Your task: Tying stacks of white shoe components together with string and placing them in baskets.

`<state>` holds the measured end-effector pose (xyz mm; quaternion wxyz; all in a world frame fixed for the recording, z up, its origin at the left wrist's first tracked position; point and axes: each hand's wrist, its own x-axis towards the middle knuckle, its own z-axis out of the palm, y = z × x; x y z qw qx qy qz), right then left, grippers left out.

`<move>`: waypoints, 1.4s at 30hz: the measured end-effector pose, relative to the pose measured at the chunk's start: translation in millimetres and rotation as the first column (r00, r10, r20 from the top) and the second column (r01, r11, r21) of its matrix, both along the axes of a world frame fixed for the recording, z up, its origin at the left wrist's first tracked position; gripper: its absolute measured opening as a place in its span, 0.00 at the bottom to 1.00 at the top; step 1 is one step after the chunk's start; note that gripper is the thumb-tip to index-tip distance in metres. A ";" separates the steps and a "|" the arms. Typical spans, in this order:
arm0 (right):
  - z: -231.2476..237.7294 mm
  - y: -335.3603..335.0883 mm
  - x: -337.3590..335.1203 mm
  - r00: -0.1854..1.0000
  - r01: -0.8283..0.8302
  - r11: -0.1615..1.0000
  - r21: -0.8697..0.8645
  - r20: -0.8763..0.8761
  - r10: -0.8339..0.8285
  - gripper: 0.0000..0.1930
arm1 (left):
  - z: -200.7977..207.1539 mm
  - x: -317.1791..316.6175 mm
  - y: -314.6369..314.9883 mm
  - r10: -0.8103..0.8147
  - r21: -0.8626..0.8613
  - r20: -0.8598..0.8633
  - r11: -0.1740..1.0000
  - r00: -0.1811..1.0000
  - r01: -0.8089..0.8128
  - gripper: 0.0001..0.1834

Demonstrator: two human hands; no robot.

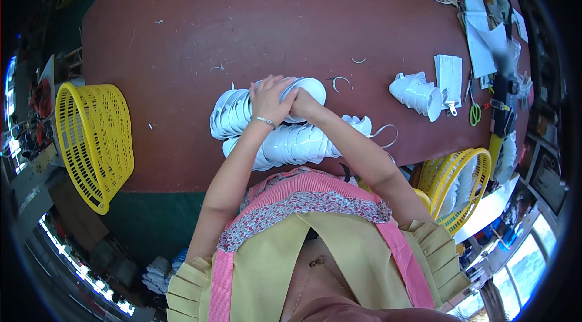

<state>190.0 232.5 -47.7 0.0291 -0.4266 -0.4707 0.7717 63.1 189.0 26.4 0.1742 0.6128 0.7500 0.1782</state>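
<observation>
Closest to you is your pink apron [303, 193] with its floral trim, at the near edge of the dark red desk [182, 25]. Just beyond it, a near row [294, 147] of nested white, glossy, cup-like pieces lies on its side, your right forearm crossing above its right portion; a thin white loop [388, 130] extends from the row's right end.

Directly behind lies the far row [229, 117] of like pieces, beside the near one, its right end showing a round white face. Your left grip [270, 99], a bracelet at its wrist, is laid palm down over this row, fingers extended; whether it closes on any piece cannot be told. Your right grip [303, 106] meets it at the row's right end, its fingers partly hidden; its closure cannot be told either.

At the desk's near right side, a yellow basket [434, 172] holds white pieces. A taller yellow mesh basket [114, 125] is at the left edge. Farther right on the desk are a short white stack [415, 93], green-handled scissors [474, 115] and a white pad [448, 75]. A curved white scrap [335, 84] lies beyond your hands.
</observation>
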 end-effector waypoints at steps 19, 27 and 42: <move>101.3 44.9 198.5 0.646 0.763 0.601 0.238 -0.259 -0.718 0.08 | 29.6 138.9 75.3 -0.400 0.234 0.463 0.916 0.791 0.326 0.28; 91.9 62.8 318.0 0.556 0.583 0.384 0.716 -0.008 -0.831 0.20 | 20.1 143.1 79.4 0.155 -0.250 0.926 0.935 0.344 0.253 0.12; 51.7 47.6 242.7 0.845 0.382 0.739 0.555 0.115 -0.523 0.24 | -49.9 131.2 58.1 0.069 -0.164 0.891 0.970 0.449 0.177 0.06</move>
